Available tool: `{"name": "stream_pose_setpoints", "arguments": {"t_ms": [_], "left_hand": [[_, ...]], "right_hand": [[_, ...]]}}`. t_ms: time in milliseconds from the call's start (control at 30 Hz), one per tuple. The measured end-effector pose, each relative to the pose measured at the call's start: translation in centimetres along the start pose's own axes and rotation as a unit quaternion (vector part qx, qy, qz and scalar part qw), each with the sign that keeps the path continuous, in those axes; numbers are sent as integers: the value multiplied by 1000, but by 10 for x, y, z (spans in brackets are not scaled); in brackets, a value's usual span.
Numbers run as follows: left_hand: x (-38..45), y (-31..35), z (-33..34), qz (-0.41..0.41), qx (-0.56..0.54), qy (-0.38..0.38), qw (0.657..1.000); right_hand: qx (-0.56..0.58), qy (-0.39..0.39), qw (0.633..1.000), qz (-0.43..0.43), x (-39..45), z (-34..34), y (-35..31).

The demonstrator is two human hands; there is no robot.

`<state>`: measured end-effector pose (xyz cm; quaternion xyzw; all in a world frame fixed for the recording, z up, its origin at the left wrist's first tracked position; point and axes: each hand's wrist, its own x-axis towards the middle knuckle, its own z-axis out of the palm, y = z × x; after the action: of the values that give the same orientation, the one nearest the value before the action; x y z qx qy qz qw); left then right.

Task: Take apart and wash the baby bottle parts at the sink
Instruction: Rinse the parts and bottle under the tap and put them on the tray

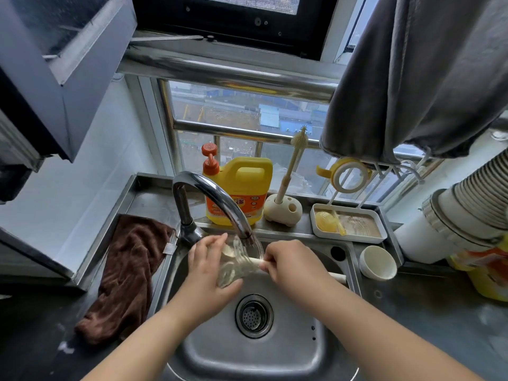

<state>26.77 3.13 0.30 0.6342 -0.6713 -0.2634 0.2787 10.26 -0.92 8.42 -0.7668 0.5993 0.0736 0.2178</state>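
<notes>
My left hand (204, 266) grips a clear baby bottle body (235, 264) lying sideways over the steel sink (288, 350), under water running from the faucet (211, 198). My right hand (291, 264) grips the cream handle of a bottle brush (337, 276); its head is pushed into the bottle's mouth and mostly hidden. A yellow bottle collar with handles (350, 174) hangs on a white rack at the window. A yellow nipple part (327, 221) lies in a white tray (350, 238).
A yellow detergent jug (239, 188) with an orange pump and a small brush in a cream holder (283, 209) stand behind the sink. A brown towel (129, 276) drapes left, a white cup (378, 262) sits right, and a grey cloth (417, 78) hangs above.
</notes>
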Motion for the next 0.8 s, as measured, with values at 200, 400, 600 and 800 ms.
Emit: {"name": "stream_pose_setpoints", "arguments": {"t_ms": [200,400,600,800], "left_hand": [[6,-14,-10,39,6,-73,997],[26,-9,-18,33,103,-119,987],[17,-10,-15,15,28,-46,998],[11,3,-5,29,8,7,1000]], "right_hand": [[-2,-11,1000,-26,-9,13,6],[-12,4,998,-59,-15,6,5],[-24,-30,999,9,-14,-11,18],[-74,-20,997,16,-6,-9,3]]}}
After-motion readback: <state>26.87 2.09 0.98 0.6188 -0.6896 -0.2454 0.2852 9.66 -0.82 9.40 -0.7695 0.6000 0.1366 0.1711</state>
